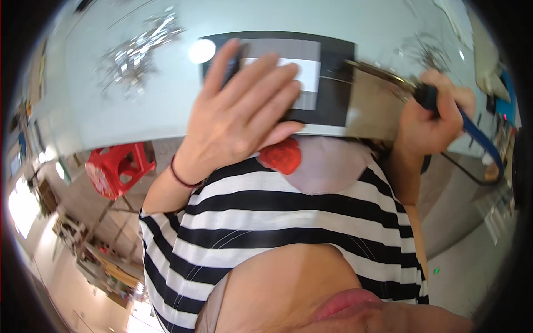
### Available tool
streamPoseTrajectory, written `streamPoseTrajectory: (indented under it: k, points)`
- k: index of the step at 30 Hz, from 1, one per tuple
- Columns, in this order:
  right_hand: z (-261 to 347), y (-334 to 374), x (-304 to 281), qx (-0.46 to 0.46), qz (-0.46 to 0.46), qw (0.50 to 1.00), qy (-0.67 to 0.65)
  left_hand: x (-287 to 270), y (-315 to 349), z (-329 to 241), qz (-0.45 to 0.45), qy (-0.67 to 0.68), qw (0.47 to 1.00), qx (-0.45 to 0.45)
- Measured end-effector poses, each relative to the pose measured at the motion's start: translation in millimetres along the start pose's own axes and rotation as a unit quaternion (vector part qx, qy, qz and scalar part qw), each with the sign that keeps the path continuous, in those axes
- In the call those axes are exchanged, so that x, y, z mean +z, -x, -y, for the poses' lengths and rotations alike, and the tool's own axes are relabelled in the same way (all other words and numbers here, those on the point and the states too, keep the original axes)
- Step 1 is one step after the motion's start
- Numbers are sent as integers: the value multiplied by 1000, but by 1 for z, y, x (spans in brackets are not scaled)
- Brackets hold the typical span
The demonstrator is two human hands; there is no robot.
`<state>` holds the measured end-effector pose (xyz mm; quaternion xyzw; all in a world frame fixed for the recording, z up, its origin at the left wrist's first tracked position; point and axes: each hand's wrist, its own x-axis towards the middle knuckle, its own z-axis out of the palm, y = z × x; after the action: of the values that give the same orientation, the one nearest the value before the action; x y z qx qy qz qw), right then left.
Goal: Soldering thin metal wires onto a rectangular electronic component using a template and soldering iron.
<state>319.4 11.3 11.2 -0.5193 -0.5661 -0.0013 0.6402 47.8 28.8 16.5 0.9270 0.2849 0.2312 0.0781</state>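
Pale grey-white table (139, 111) fills upper part of view, near edge curving across middle. Black mat (333, 100) lies flat at centre, near edge, with grey and white rectangular sheet (308, 72) on top of it. 2 loose heaps of small shiny metal bits — 1 at far left (136, 53), 1 at far right (427, 50) — well apart from mat.

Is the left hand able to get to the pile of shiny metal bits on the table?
Probably yes. The left hand is open and holds nothing, hovering over the dark mat. The shiny metal bits lie further to its left on the pale table, with only bare tabletop between them.
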Motion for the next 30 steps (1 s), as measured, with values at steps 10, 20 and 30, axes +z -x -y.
streamPoseTrajectory:
  k: [10,20,30]
  points:
    - [2,-14,-14,101,42,984,-143,-50,53,47,-97,-159,977,-99]
    - [20,-14,17,91,47,988,-118,-50,58,48,-50,-119,985,-114]
    - [39,-19,32,125,135,954,-237,-57,50,43,-33,-168,976,-134]
